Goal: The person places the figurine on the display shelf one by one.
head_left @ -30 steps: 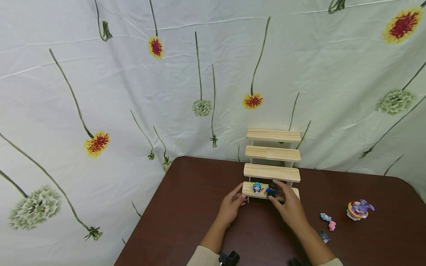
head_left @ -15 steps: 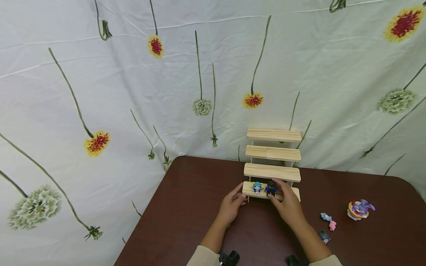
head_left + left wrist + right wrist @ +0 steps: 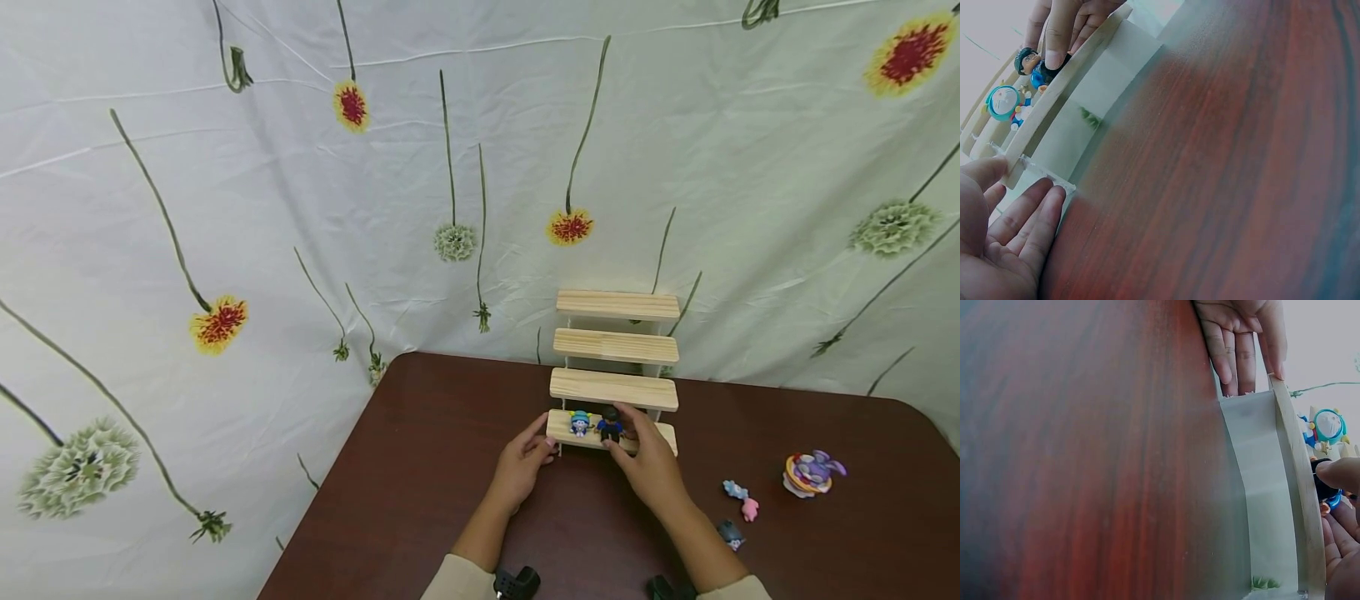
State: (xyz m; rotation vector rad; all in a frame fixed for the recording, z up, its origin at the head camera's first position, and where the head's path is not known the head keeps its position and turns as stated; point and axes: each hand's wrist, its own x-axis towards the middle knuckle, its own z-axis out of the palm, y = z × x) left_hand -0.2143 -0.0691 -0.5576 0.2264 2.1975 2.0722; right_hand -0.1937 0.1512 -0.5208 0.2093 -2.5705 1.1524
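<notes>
In the head view a small stepped wooden display shelf [image 3: 613,385] stands at the table's back edge. My left hand [image 3: 517,467] holds the left end of its lowest board, thumb at the front corner; the left wrist view shows the other fingers [image 3: 1038,215] extended beside the clear side support. My right hand [image 3: 652,462] pinches a dark-haired toy figure [image 3: 611,427] in black and blue, upright over the lowest board, thumb across its front. Just left of it on that board sits a figurine with a turquoise hood [image 3: 580,422] and yellow tips.
On the dark red-brown table [image 3: 420,467], to the right, lie a pale blue toy [image 3: 735,490], a pink toy [image 3: 749,510] and a grey figurine [image 3: 730,535]. Farther right is a purple long-eared toy [image 3: 813,472] in a cup. A flower-print cloth [image 3: 390,192] hangs behind.
My right hand has shifted the dark-haired figure slightly left, toward the turquoise-hooded one. The left hand stays at the board's end.
</notes>
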